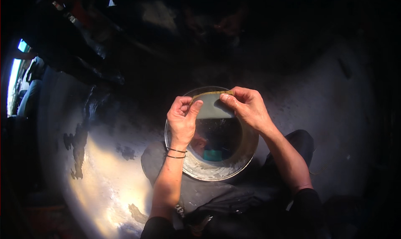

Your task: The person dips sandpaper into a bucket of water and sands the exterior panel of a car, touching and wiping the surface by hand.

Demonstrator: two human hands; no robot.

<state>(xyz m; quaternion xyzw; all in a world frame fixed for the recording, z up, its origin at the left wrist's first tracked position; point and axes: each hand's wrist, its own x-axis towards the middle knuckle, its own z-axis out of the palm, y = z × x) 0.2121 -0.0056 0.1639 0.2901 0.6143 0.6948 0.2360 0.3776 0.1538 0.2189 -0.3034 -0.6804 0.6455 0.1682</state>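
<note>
A thin, slightly curved olive-yellow strip [211, 92] spans my two hands above a round metal basin [213, 174] of water. My left hand [181, 120] is closed at the strip's left end, thumb and fingers pinching it; two dark bands circle that wrist. My right hand [246, 107] grips the right end between thumb and curled fingers. The water [215, 136] below shows a pale grey upper part and dark reflections with a small teal patch. What the strip is made of I cannot tell.
My dark-trousered knees [298, 143] flank the basin. Around it lies a grey floor [104, 168] with wet dark patches and sunlight at lower left. A bright opening [16, 72] at far left shows part of a person [31, 88]. The upper background is deeply shadowed.
</note>
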